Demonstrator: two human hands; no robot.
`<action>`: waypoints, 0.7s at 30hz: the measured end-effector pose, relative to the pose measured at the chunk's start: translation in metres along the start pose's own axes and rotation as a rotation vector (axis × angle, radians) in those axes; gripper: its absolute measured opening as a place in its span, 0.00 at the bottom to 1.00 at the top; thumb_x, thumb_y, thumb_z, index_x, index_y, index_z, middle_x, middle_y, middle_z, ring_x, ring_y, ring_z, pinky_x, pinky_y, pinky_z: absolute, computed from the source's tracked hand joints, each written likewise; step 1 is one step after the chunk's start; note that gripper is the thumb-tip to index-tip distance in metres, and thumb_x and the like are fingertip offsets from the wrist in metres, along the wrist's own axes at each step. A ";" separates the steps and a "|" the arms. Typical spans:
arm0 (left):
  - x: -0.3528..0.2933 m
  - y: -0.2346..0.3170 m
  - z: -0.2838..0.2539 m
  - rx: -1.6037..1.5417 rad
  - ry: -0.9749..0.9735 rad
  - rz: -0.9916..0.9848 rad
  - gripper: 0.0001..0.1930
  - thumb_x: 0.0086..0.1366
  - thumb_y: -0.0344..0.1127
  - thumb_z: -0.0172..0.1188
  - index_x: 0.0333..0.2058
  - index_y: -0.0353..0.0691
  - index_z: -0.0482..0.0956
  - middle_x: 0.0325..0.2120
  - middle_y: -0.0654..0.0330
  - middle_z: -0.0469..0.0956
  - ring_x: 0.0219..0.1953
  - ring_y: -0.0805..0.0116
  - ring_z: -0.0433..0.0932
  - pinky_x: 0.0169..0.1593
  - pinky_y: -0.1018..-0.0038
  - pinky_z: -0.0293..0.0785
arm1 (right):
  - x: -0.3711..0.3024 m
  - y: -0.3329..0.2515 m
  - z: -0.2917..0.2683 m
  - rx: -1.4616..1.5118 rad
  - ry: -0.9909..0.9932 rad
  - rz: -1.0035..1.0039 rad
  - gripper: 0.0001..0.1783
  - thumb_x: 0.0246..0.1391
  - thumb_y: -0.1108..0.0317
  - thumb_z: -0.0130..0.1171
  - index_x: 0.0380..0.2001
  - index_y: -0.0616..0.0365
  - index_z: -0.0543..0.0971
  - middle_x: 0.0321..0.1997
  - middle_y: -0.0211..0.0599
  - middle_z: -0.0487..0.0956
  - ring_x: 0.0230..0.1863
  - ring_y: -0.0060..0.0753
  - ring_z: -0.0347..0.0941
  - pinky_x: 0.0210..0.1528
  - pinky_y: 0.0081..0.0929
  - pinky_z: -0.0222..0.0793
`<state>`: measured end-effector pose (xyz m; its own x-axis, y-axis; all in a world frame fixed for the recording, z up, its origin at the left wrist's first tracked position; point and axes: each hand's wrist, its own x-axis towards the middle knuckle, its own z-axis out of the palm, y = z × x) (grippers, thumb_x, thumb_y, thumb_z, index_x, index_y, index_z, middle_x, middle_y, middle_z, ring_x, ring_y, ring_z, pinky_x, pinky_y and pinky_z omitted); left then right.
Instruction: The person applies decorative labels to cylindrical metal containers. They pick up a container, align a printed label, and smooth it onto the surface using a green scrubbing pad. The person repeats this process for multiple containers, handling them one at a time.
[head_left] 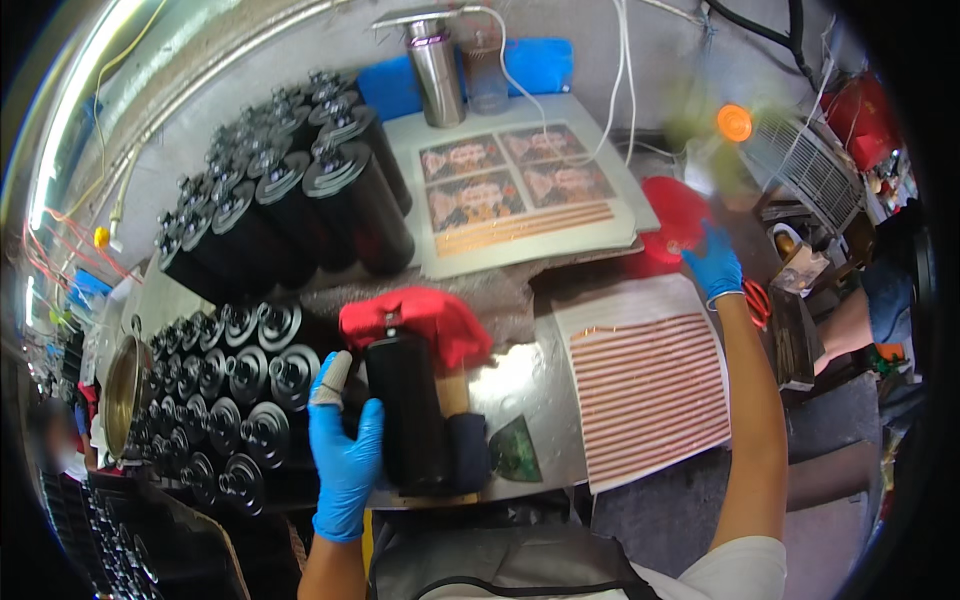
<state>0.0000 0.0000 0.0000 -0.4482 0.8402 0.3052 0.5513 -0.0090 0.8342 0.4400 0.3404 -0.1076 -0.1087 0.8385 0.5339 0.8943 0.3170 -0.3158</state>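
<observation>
A matte black cylinder (408, 415) with a small fitting at its top lies at the front of the metal table, its top end against a red cloth (425, 322). My left hand (345, 445), in a blue glove with a pale wrap on one finger, is open just left of it, fingers pointing away from me. My right hand (716, 265), also gloved in blue, reaches to the edge of a round red dish (672, 215); its fingers look stretched out and apart, with nothing visible in them. Below it lies a white sheet with copper-coloured strips (650, 390).
Black cylinders (355, 215) stand grouped at the back left; more lie stacked (265, 375) at the left. Printed sheets (515, 185) lie on a board beside a steel flask (437, 75). Red-handled scissors (757, 303) are right of my forearm. A green shard-shaped piece (515, 450) lies near the front edge.
</observation>
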 end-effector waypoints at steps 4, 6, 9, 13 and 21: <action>-0.020 -0.025 0.004 -0.411 -0.209 -0.217 0.38 0.58 0.21 0.54 0.64 0.37 0.46 0.59 0.52 0.58 0.59 0.63 0.61 0.61 0.69 0.59 | -0.055 -0.139 -0.057 0.324 -0.178 -0.199 0.16 0.47 0.67 0.62 0.41 0.57 0.77 0.42 0.42 0.77 0.43 0.43 0.74 0.46 0.36 0.70; -0.019 -0.043 0.011 -0.553 -0.266 -0.357 0.40 0.56 0.26 0.61 0.63 0.32 0.46 0.57 0.52 0.61 0.55 0.66 0.65 0.57 0.72 0.64 | -0.110 -0.187 -0.055 0.630 -0.556 -0.339 0.17 0.44 0.63 0.65 0.39 0.56 0.78 0.38 0.41 0.78 0.38 0.42 0.75 0.41 0.34 0.71; -0.019 -0.054 0.015 -0.749 -0.294 -0.583 0.39 0.55 0.30 0.64 0.61 0.31 0.50 0.50 0.53 0.68 0.50 0.66 0.70 0.53 0.71 0.69 | -0.162 -0.261 -0.067 0.444 -0.749 -0.831 0.38 0.38 0.44 0.64 0.49 0.56 0.72 0.42 0.43 0.75 0.40 0.46 0.73 0.42 0.38 0.68; -0.016 -0.052 0.019 -0.700 -0.288 -0.534 0.40 0.55 0.31 0.65 0.61 0.31 0.51 0.51 0.52 0.67 0.49 0.65 0.70 0.53 0.70 0.69 | -0.201 -0.291 -0.066 0.111 -0.806 -0.811 0.40 0.36 0.48 0.66 0.52 0.58 0.68 0.44 0.43 0.71 0.41 0.43 0.71 0.40 0.38 0.66; -0.015 -0.050 0.026 -0.534 -0.156 -0.307 0.38 0.57 0.29 0.62 0.62 0.35 0.50 0.53 0.53 0.65 0.52 0.66 0.68 0.54 0.71 0.67 | -0.192 -0.277 -0.072 0.342 -0.757 -0.743 0.29 0.41 0.71 0.55 0.52 0.57 0.70 0.38 0.48 0.74 0.29 0.45 0.75 0.29 0.35 0.71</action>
<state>-0.0027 0.0015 -0.0585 -0.4002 0.9162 -0.0213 -0.0312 0.0096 0.9995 0.2445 0.0594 -0.0657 -0.9082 0.4062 0.1006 0.3428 0.8602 -0.3776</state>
